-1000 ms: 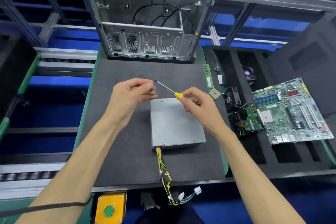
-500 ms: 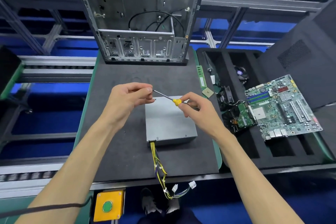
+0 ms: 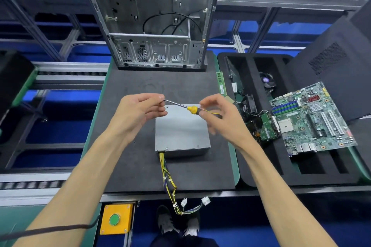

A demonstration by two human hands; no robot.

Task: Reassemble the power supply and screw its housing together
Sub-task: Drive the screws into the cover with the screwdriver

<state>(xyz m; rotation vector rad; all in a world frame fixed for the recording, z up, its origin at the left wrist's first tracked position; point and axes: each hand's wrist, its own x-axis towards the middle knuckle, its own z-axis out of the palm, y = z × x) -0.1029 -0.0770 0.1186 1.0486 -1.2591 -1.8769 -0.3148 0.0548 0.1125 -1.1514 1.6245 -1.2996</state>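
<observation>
The power supply (image 3: 181,129), a closed grey metal box, lies flat in the middle of the dark mat (image 3: 128,166). Its bundle of yellow and black cables (image 3: 168,182) leaves the near left corner, runs over the mat's near edge and ends in 2 white plugs that hang below it.

Both hands are raised just above the box's far edge, with a screwdriver (image 3: 190,108) between them. The left hand (image 3: 138,115) pinches the tip of the metal shaft between thumb and curled fingers; whether a screw sits at the tip cannot be told. The right hand (image 3: 218,120) is blurred. Its fingers curl loosely about the yellow and black handle, and the thumb looks to lie against it, but how firm the hold is cannot be told.

At the far side of the mat stands an open PC case (image 3: 152,26), with loose black wires inside. To the right lies a black foam tray (image 3: 251,170). A motherboard (image 3: 313,120) rests across it, a fan (image 3: 266,82) sits in a far slot, and a green memory stick (image 3: 220,84) lies along the left rim. Near the left arm sits a yellow box with a green button (image 3: 114,219).
</observation>
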